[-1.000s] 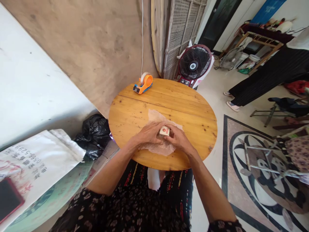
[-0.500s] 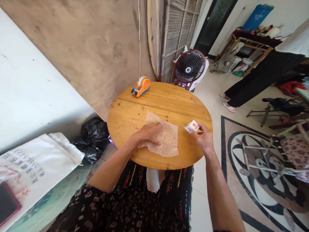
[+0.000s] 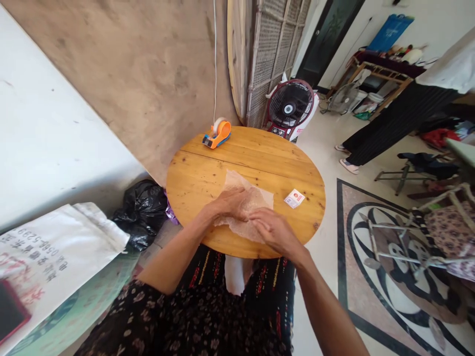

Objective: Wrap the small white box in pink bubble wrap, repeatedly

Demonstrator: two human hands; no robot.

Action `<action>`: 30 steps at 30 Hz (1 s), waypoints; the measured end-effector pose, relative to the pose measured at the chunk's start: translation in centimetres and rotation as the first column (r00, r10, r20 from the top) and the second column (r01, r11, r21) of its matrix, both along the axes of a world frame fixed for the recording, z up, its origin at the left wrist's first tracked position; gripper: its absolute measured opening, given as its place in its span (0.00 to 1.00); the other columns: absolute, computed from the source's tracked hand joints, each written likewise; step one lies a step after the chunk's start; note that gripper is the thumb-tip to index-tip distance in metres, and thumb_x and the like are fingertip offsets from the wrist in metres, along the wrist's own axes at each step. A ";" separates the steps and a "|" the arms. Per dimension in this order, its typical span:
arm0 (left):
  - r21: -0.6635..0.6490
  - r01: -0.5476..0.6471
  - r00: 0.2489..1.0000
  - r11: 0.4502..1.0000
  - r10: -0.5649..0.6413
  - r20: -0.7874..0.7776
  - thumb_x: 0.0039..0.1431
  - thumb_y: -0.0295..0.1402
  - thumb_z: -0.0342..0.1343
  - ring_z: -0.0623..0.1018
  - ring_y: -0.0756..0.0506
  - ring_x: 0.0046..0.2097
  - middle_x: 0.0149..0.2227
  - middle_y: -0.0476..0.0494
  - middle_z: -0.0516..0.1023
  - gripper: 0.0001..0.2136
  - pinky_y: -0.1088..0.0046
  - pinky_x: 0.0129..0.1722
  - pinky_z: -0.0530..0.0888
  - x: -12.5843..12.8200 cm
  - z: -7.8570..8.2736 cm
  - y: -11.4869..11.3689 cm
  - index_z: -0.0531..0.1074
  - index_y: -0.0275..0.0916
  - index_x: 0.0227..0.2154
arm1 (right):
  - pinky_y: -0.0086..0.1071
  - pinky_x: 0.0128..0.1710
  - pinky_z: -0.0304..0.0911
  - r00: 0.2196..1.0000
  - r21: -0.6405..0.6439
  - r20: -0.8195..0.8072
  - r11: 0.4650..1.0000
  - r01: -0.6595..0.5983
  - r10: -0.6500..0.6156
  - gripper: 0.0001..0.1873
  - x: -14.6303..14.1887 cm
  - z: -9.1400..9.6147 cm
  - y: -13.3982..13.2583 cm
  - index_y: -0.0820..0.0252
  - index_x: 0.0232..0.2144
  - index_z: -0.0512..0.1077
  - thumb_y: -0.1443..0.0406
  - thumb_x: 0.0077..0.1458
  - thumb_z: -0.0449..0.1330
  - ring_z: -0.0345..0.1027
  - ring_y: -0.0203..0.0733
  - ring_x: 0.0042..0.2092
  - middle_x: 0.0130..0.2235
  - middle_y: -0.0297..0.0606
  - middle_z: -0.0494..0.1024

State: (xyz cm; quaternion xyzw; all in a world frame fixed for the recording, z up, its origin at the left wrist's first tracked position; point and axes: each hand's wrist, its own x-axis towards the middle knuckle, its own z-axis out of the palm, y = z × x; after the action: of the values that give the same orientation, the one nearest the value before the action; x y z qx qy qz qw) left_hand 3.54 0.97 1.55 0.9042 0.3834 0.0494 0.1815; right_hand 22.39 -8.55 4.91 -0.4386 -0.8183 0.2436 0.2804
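Note:
A sheet of clear bubble wrap [image 3: 256,200] lies spread on the round wooden table [image 3: 193,183]. My left hand [image 3: 233,203] rests flat on it, fingers stretched out. Close beside it, over the sheet's right part, is my right hand [image 3: 270,226], its fingers extended and holding nothing that I can see. To the right of the wrap a small white box [image 3: 294,199] with red print sits by itself on the wood. Near the table's far left edge stands an orange and blue tape dispenser [image 3: 218,133] with a roll of tape.
A dark red fan [image 3: 290,106] stands behind the table. Black plastic bags [image 3: 143,210] and a white printed sack [image 3: 70,237] lie at the left. Another person in black trousers [image 3: 397,123] stands at the right, near a folding metal chair [image 3: 393,232].
My right hand has let go of the small white box, leaving it on the table, and has moved left to the bubble wrap. The left hand has stayed in place.

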 end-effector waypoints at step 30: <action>0.193 0.134 0.978 0.972 -0.161 0.134 0.59 0.31 0.49 0.70 0.39 0.53 0.49 0.36 0.73 0.14 0.61 0.55 0.64 -1.2 -2.1 3.2 0.69 0.35 0.46 | 0.51 0.59 0.50 0.752 0.238 0.515 0.911 0.335 -0.411 0.27 -0.9 -7.2 9.9 0.60 0.61 0.61 0.57 0.64 0.46 0.52 0.55 0.64 0.64 0.49 0.59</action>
State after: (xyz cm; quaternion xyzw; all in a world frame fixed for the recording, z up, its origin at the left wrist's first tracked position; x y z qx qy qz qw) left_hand 2.33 4.12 -0.51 0.9368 0.2943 0.1381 0.1290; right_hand 21.48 1.32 -2.29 -0.6253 -0.7736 -0.0093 0.1021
